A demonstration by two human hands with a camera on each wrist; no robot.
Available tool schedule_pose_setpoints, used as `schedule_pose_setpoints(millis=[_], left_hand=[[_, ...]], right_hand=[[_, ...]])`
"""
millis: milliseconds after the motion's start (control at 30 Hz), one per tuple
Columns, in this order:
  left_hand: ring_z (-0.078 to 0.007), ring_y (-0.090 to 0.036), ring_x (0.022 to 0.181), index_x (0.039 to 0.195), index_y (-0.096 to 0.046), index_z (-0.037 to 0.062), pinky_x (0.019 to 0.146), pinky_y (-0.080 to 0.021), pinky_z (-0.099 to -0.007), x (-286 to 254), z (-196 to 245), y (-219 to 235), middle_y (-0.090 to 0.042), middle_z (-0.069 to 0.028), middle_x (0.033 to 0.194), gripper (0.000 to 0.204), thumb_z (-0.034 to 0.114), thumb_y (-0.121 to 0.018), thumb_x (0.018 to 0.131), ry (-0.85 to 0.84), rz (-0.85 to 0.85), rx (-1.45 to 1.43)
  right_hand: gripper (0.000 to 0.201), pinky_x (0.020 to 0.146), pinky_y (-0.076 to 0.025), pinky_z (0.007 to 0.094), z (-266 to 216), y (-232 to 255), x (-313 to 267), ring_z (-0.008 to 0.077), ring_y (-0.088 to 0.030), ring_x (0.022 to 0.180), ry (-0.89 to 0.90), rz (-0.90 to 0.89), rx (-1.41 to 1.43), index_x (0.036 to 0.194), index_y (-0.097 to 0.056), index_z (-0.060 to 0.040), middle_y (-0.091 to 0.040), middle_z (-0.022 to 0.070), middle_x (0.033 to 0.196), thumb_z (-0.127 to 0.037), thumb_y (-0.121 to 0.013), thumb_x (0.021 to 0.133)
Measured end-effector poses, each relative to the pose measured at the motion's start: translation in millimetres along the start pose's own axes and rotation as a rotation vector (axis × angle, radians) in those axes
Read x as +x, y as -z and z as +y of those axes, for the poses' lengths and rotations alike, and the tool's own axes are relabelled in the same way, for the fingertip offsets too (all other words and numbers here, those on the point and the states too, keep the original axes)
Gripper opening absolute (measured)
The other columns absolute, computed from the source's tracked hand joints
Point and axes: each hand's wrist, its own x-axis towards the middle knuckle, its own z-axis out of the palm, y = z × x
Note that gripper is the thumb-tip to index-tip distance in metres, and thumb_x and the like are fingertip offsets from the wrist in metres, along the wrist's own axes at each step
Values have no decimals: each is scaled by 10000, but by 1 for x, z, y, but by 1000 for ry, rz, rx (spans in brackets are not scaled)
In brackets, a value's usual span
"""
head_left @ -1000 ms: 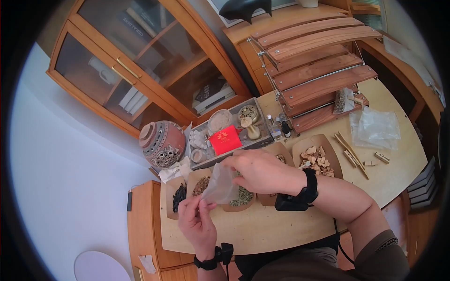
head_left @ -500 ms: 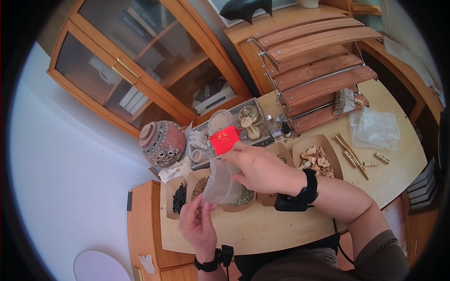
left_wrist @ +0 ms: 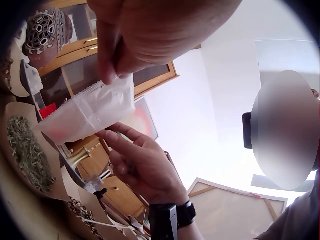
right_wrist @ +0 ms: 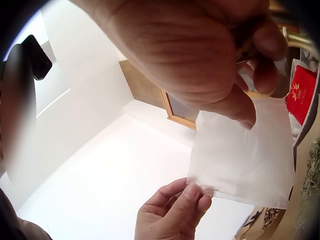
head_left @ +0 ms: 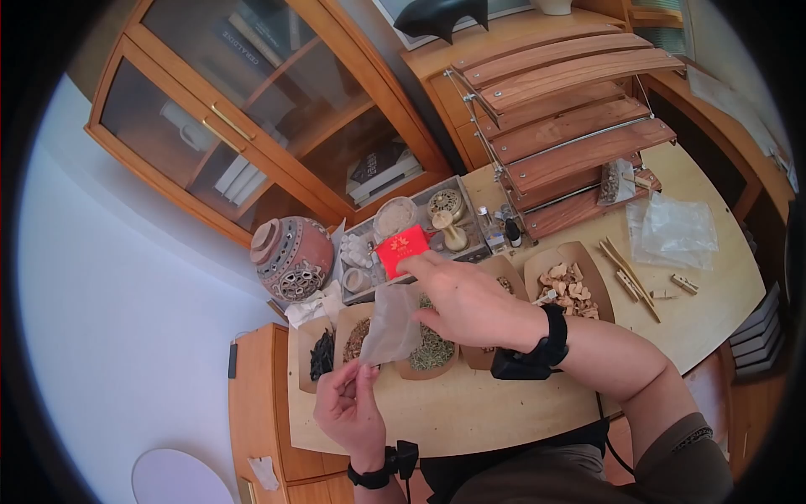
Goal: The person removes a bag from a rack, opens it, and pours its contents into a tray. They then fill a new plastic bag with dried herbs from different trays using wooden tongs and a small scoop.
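A thin, translucent white bag (head_left: 390, 326) with a crimped edge hangs between the two hands, over the row of paper trays. My left hand (head_left: 351, 413) pinches one corner of the bag with thumb and fingertips. On the opposite side my right hand (head_left: 483, 304) holds it; in the right wrist view the thumb lies along the face of the bag (right_wrist: 245, 155), and other fingers are partly hidden. Below the bag are dried green herbs (head_left: 433, 349) and brown bits (head_left: 354, 339) in paper trays. A red packet (head_left: 405, 250) is just beyond my right fingertips.
A tray of pale dried slices (head_left: 567, 286) and one of black strips (head_left: 321, 356) end the row. A grey tray behind holds a brass vase (head_left: 450, 228). A patterned jar (head_left: 292, 259), a wooden rack (head_left: 579, 147), tweezers (head_left: 630, 277) and clear bags (head_left: 672, 231) stand or lie around.
The bag has been spread out flatter between the hands. The right hand's fingers have shifted on its upper edge, and the left hand has moved slightly left and down.
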Motion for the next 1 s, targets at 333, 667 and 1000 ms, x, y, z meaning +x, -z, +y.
schedule_pose_setpoints(millis=[333, 667, 1000], left_hand=[[-173, -747, 897, 1093, -655, -89, 838, -620, -273, 0, 2, 0, -691, -112, 980, 118, -95, -661, 976, -11, 31, -5], [-170, -747, 874, 1078, -650, -71, 826, -625, -276, -1, -1, 2, -692, -114, 974, 111, -93, -667, 971, -56, 65, -12], [-191, -644, 1077, 1240, -611, -42, 920, -531, -320, -12, 0, 11, -668, -115, 1176, 229, 117, -577, 1078, 190, 265, -173]], right_hand=[[469, 891, -548, 492, 8, -6, 0, 424, -678, 1035, 144, -36, 8, 1271, -600, -18, -677, 211, 1115, -87, -744, 830], [652, 971, -542, 471, -4, 1, 0, 420, -654, 1164, 60, -73, 38, 1430, -525, -15, -646, 240, 1302, -103, -786, 840], [767, 960, -533, 460, -6, 4, 3, 428, -652, 1150, -32, -175, 108, 1451, -435, 73, -656, 270, 1249, -267, -798, 866]])
